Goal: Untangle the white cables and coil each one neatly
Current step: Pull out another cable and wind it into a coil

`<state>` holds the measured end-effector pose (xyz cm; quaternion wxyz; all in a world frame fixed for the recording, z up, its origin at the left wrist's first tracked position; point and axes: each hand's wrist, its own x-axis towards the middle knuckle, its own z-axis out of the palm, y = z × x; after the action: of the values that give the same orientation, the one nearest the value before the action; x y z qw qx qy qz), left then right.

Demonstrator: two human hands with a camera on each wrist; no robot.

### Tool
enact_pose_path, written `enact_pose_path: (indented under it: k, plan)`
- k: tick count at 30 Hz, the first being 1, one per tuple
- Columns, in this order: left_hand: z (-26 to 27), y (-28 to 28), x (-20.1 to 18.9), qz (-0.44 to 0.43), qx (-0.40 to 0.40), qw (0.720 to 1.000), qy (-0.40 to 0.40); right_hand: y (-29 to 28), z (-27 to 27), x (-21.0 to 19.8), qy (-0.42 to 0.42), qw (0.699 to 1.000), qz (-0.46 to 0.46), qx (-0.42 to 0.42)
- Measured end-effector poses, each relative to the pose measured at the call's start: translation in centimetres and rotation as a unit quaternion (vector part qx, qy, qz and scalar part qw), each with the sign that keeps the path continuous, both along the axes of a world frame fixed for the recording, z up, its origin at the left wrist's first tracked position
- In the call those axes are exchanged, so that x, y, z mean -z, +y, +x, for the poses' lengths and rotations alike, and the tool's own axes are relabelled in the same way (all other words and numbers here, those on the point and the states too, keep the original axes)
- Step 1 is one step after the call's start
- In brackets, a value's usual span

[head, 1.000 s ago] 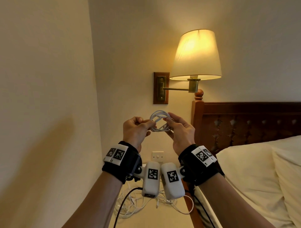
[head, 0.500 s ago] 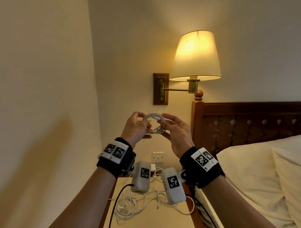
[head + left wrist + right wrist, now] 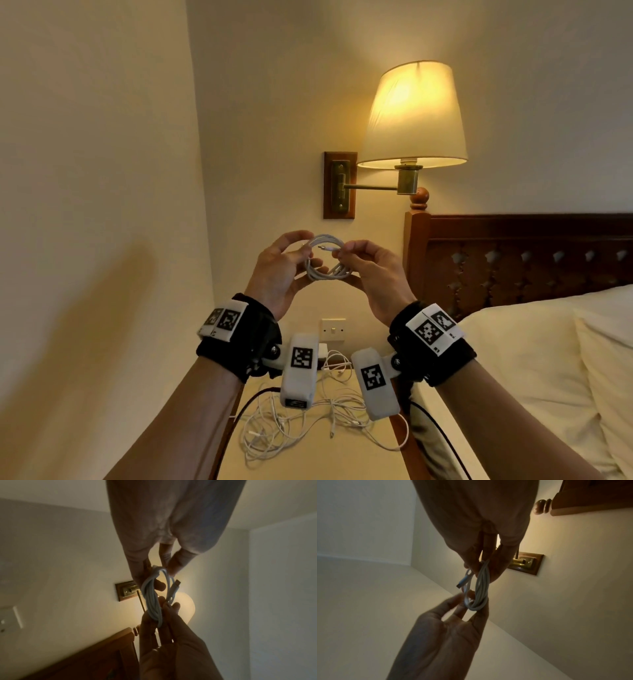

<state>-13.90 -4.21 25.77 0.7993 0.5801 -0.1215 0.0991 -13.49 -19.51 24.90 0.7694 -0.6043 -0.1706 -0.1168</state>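
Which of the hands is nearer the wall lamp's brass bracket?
Left. The left hand sits almost directly below the bracket; the right hand is lower and further right, under the lamp arm.

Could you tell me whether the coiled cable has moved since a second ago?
Yes: the coiled cable now sits lower relative to the wall lamp bracket.
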Motion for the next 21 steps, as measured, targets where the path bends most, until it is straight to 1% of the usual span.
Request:
enact_pose_path:
  k: [4, 7, 10, 14, 17, 21]
  plan:
    - [-0.4, -0.3, -0.4, 0.073, 0.019, 0.997, -0.006, -0.2, 0.0, 0.4, -0.019, 0.999, -0.029, 0.031]
    - [-0.3, 0.0, 0.0, 0.102, 0.022, 0.994, -0.022, -0.3, 0.0, 0.6, -0.029, 0.997, -0.049, 0.043]
    - [-0.2, 0.0, 0.1, 0.148, -0.016, 0.987, -0.058, -0.4, -0.2, 0.7, -0.031, 0.997, -0.056, 0.041]
    - [-0.2, -0.3, 0.7, 0.208, -0.065, 0.969, -0.113, -0.4, 0.1, 1.4, -0.026, 0.997, -0.063, 0.037]
    - [-0.1, -0.5, 1.2, 0.256, -0.092, 0.950, -0.153, -0.3, 0.3, 1.9, -0.022, 0.996, -0.062, 0.054]
    - [0.4, -0.4, 1.5, 0.263, -0.135, 0.937, -0.188, -0.1, 0.1, 1.8, -0.020, 0.996, -0.065, 0.050]
